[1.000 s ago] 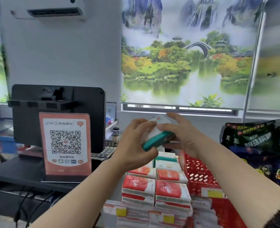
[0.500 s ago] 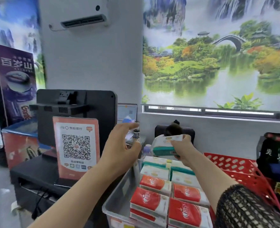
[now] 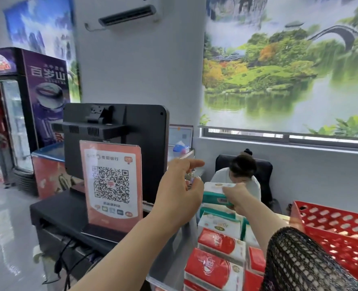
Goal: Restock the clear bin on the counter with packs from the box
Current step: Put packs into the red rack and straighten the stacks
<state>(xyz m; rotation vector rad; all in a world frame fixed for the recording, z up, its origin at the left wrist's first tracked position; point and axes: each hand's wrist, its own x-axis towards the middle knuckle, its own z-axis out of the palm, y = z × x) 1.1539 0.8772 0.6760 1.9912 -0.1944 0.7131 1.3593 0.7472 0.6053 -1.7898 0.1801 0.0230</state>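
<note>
A small convenience shop, seen from its checkout counter: a point-of-sale terminal (image 3: 119, 143) at 10 o'clock, an orange QR payment sign (image 3: 110, 183) propped before it, a branded drinks fridge (image 3: 26, 114) at 9 o'clock, and stacked tissue packs (image 3: 218, 250) (red and green) at 5 o'clock beside a red basket (image 3: 337, 232).

The QR sign (image 3: 113, 183) stands before the monitor (image 3: 131, 131), left of the clear bin (image 3: 169, 259); a crate (image 3: 331, 234) sits right.

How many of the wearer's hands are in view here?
2. The left hand is open and empty, beside the QR sign. The right hand grips a teal pack above the clear bin. Neither is hidden.
</note>
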